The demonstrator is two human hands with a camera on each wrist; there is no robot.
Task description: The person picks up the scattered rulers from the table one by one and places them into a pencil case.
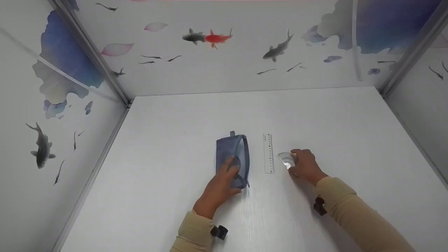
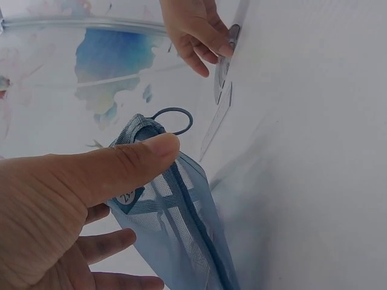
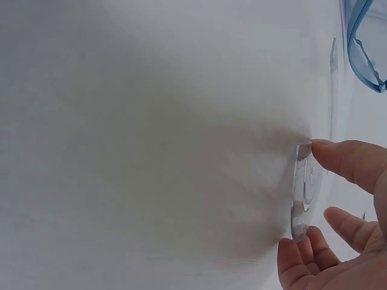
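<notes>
A blue mesh zip pouch [image 1: 227, 145] lies on the white tabletop, its zipped side facing right and a small loop at its near end in the left wrist view. My left hand [image 1: 218, 183] rests on its near half, fingers fairly straight on top and thumb by the near edge. Right of the pouch lies a clear ruler [image 1: 268, 154] with dark markings. Beyond the ruler my right hand [image 1: 306, 164] pinches a clear protractor [image 1: 286, 159] by its two ends, between thumb and fingertips. In the right wrist view the protractor [image 3: 302, 187] stands nearly edge-on, close to the table.
The white table [image 1: 157, 140] is bounded at the back by a panel [image 1: 238, 70] painted with fish and petals. Similar side panels stand left and right, joined by metal corner posts [image 1: 91, 49]. Dark wrist-camera mounts [image 1: 219, 232] jut from both sleeves.
</notes>
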